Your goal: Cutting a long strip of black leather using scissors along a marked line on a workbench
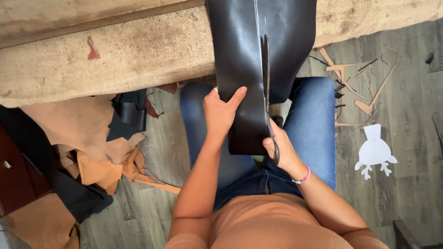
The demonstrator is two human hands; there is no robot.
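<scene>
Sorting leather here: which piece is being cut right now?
The black leather sheet hanging off the burlap-covered table, held by the left hand; the tan pieces lie untouched on the floor.

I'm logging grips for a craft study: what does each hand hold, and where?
Left hand pinches the black leather sheet at its left edge; right hand holds scissors by the handles.

No packages, labels, signs or screens show anywhere in this view — nothing of that kind on the floor, the table edge or in either hand.
</scene>
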